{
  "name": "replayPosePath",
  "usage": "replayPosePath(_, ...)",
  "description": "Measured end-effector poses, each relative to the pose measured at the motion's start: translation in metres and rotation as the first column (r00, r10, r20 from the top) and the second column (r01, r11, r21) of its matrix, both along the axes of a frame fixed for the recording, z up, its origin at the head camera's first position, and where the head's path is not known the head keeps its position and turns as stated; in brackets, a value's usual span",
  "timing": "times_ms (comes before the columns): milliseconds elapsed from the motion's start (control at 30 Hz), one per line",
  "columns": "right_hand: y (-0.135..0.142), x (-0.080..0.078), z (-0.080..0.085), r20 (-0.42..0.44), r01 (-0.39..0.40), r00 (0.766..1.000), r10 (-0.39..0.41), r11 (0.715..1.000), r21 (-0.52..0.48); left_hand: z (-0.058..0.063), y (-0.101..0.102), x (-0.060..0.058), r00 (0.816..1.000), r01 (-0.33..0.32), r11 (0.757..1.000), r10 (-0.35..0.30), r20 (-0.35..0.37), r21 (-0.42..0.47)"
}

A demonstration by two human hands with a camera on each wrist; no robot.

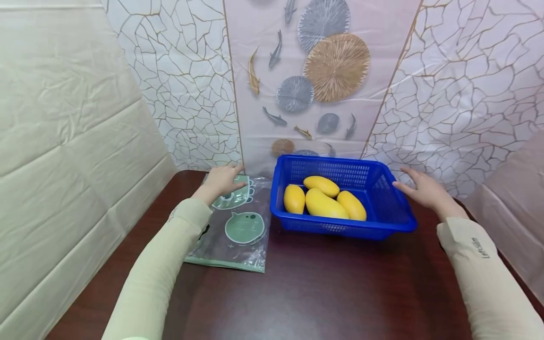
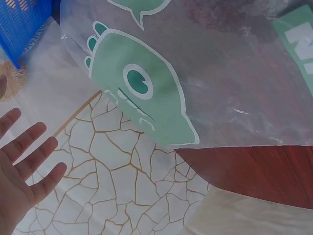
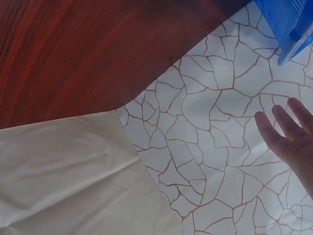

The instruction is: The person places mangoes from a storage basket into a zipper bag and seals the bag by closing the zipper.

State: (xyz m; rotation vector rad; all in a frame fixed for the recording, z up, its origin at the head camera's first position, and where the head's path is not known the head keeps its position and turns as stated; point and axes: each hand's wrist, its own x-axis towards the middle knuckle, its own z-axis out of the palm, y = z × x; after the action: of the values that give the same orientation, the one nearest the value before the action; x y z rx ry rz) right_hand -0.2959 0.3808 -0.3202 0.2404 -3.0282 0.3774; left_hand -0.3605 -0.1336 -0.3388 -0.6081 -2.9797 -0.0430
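A blue plastic basket (image 1: 344,226) stands at the back of the dark wooden table, with several yellow mangoes (image 1: 325,204) lying in its left part. To its left, a clear plastic bag (image 1: 250,252) printted with green cartoon monsters lies flat. My left hand (image 1: 218,183) hovers over the far end of the bag, fingers spread; in the left wrist view the hand (image 2: 22,169) holds nothing. Beside the basket's right rim is my right hand (image 1: 421,190), fingers extended and empty. The right wrist view shows that hand (image 3: 291,137) apart from the basket (image 3: 288,29).
A patterned cloth (image 1: 195,85) with crackle lines, fish and round leaf shapes hangs right behind the table. Plain beige cloth (image 1: 76,156) closes off the left side, and similar cloth (image 1: 510,203) the right. The dark red-brown tabletop (image 1: 323,283) extends in front of the basket.
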Motion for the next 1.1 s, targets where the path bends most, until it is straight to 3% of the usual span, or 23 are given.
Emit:
replayPosePath(533, -0.008, 0.010, -0.007, -0.139, -0.052, 0.990, 0.034, 0.991, -0.127, -0.008, -0.015, 0.010, 0.999, 0.024, 0.999, -0.023, -0.038, 0.032)
replayPosePath(1100, -0.033, 0.028, -0.003, -0.220, -0.121, 0.971, 0.094, 0.986, -0.113, -0.017, -0.027, 0.028, 0.984, 0.103, 0.994, -0.095, -0.152, 0.047)
